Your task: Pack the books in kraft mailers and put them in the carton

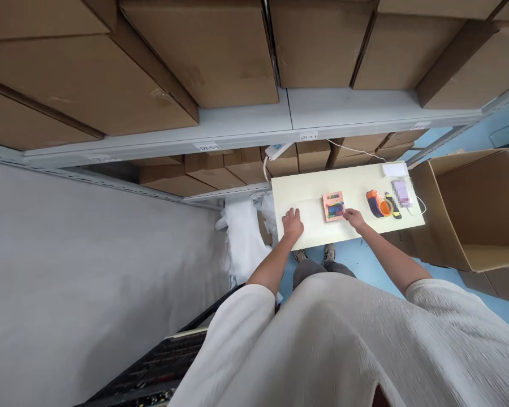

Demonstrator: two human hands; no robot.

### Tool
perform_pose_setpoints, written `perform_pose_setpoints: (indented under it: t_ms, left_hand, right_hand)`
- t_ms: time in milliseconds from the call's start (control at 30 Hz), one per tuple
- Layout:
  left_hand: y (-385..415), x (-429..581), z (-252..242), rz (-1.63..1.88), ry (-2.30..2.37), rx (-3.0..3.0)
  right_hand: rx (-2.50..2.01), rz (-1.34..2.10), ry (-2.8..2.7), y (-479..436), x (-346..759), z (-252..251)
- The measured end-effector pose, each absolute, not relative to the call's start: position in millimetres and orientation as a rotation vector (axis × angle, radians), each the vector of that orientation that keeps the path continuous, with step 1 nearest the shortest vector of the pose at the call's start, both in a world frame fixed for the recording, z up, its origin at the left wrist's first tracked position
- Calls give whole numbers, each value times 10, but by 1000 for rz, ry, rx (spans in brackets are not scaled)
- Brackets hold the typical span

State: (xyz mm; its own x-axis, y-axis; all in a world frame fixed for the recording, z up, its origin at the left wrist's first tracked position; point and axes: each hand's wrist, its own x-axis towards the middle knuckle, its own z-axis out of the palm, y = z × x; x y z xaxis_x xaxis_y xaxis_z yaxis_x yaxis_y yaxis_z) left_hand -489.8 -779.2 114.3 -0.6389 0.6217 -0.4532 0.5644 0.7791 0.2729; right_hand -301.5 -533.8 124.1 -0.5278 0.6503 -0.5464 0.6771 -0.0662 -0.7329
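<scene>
A small pink printed packet (pixel 327 213) with a dark, colourful picture panel lies on a cream tabletop (pixel 309 226). My right hand (pixel 353 219) pinches the packet's right edge between thumb and fingers. To the left of it, my left hand (pixel 293 224) rests on the bare tabletop with its fingers spread, holding nothing. Right of my right hand sit an orange and purple tape dispenser (pixel 374 202) with a roll of tape and a black and yellow utility knife (pixel 394 209). Whatever the packet contains is hidden.
A blurred purple phone-like item (pixel 402 192) and a white box (pixel 394 169) lie at the table's right end. A large open carton (pixel 470 226) stands beside it. Shelves of cardboard boxes (pixel 203 51) run behind, with a power strip (pixel 279 150). White wrapping material (pixel 244 237) hangs at left.
</scene>
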Motion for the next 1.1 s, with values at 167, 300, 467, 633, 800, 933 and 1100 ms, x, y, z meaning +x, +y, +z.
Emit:
perform_pose_setpoints:
  t_ms: [167, 300, 467, 633, 800, 933, 1100]
  left_hand:
    - [-7542, -4356, 1144, 316, 2285, 966]
    - [-7417, -4058, 1092, 312, 2181, 991]
    - [-7384, -3961, 1057, 198, 2173, 981]
    - [-7358, -3964, 1076, 132, 2180, 970]
    - [-7336, -3938, 1106, 126, 2194, 932]
    - [-7250, -3863, 1132, 136, 2231, 988]
    - [-6926, -3768, 1160, 140, 2181, 1192]
  right_hand:
    - [1484, -1678, 2050, -5549, -2935, 1007]
    - [1474, -1427, 2163, -5617, -2927, 880]
    - [1367, -1269, 2274, -5652, -2865, 808]
    - [1428, -1281, 2334, -5552, -2783, 753]
    - [1650, -1150, 2294, -5292, -2694, 674]
    - [1681, -1133, 2283, -5164, -2672, 588]
    - [1669, -1135, 2258, -5159, -2724, 561]
